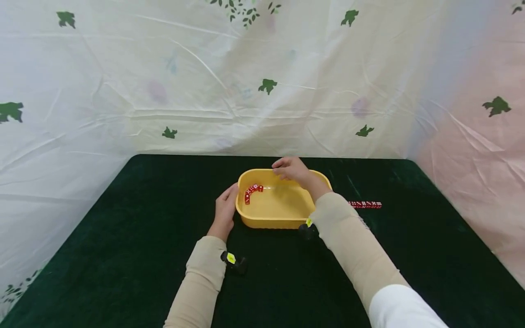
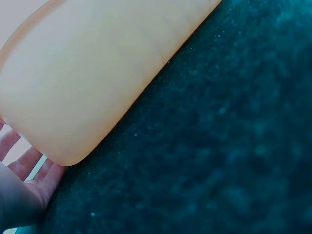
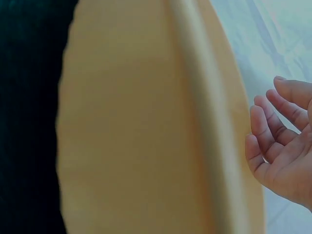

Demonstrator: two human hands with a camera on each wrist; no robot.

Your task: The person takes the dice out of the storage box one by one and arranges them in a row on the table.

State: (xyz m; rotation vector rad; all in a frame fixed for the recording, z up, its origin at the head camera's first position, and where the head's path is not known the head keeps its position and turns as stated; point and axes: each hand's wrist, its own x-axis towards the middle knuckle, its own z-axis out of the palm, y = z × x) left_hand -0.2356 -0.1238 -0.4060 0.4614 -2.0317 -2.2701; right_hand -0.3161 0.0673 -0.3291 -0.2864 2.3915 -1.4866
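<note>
A yellow plastic tub (image 1: 279,223) sits on the dark green cloth, and inside it several red dice (image 1: 248,196) form a curved line near the left wall. My left hand (image 1: 224,210) rests against the tub's left side with its fingers fairly straight. From the left wrist, its fingers (image 2: 51,178) show along the tub's outer wall. Over the far rim hovers my right hand (image 1: 293,170), fingers loosely bent. In the right wrist view this hand (image 3: 287,141) has nothing between thumb and fingers.
A straight row of red dice (image 1: 367,205) lies on the cloth right of the tub, its left end hidden by my right forearm. The green-covered table (image 1: 123,255) backs onto a pale hanging sheet (image 1: 197,91) with leaf prints, which also hangs at both sides.
</note>
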